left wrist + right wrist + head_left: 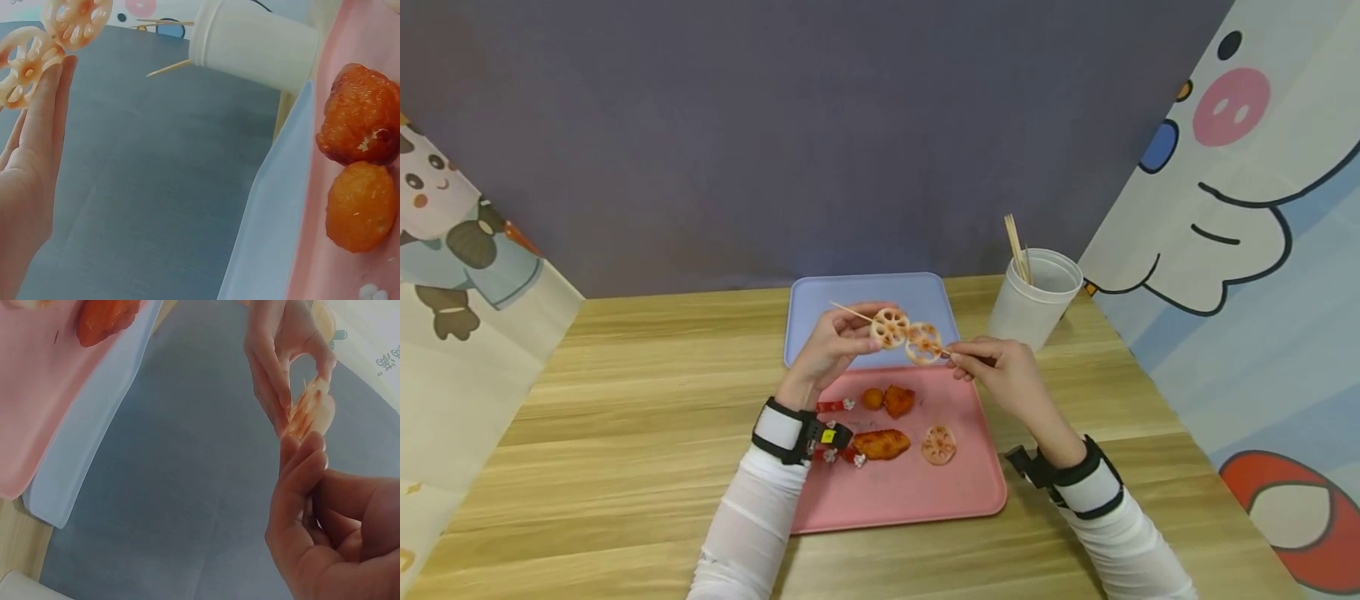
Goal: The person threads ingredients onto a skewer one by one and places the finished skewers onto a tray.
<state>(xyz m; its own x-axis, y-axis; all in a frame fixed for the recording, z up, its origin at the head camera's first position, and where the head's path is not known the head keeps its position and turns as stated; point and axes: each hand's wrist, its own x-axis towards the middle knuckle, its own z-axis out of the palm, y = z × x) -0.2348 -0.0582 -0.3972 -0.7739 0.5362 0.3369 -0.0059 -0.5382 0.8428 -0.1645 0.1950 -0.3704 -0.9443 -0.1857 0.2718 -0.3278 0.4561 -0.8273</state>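
Note:
Above the trays, two lotus root slices [889,328] sit side by side on a thin wooden skewer [850,311]. My left hand [829,346] pinches the left slice by its edges between thumb and fingers; the skewer's bare end sticks out past it. On the other side, my right hand [1003,371] pinches the skewer beside the right slice [923,343]. The right fingertips hide that end of the skewer. In the right wrist view the slices are seen nearly edge-on, between my two hands.
On the pink tray [925,508] lie another lotus root slice [938,445], a long browned piece [882,444], two smaller orange-brown pieces [898,401] and several red items with white ends [835,406]. A blue tray [865,287] stands behind. Skewers [1013,242] lean in a white bucket [1026,312].

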